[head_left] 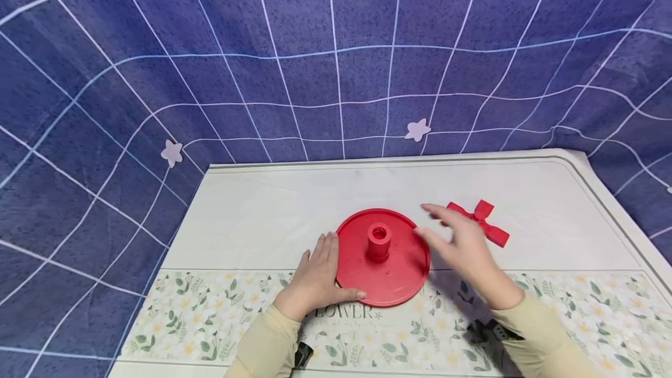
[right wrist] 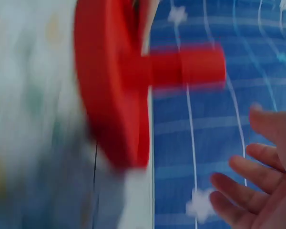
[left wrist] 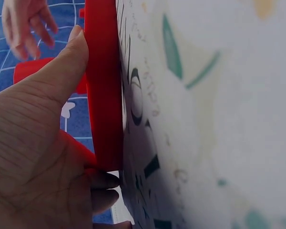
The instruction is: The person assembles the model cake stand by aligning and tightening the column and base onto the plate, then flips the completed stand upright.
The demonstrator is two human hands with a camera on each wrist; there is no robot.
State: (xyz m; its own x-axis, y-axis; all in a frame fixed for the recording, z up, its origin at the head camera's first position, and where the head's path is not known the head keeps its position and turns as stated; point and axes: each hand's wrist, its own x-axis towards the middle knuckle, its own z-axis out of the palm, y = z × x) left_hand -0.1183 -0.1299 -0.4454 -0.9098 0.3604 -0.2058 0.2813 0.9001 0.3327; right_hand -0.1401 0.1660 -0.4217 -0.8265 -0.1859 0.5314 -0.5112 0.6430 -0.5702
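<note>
A red round base (head_left: 401, 284) with a raised rim and a hollow upright post (head_left: 379, 242) lies on the white and floral cover. My left hand (head_left: 317, 279) holds its left edge, fingers along the side and thumb at the near rim. In the left wrist view, the left thumb (left wrist: 69, 64) overlaps the rim's edge. Raised over the base's right side, my right hand (head_left: 462, 244) has its fingers apart, with nothing in them. The right wrist view shows its relaxed fingers (right wrist: 252, 176) away from the post. Behind this hand lies a red cross-shaped piece (head_left: 496, 234), partly covered by it.
The table cover (head_left: 252, 209) has a floral band with printed lettering along the near side. A blue cloth (head_left: 294, 74) with pale grid lines and star shapes hangs behind the table and to its sides. Dark wrist straps (head_left: 303, 355) show near the sleeves.
</note>
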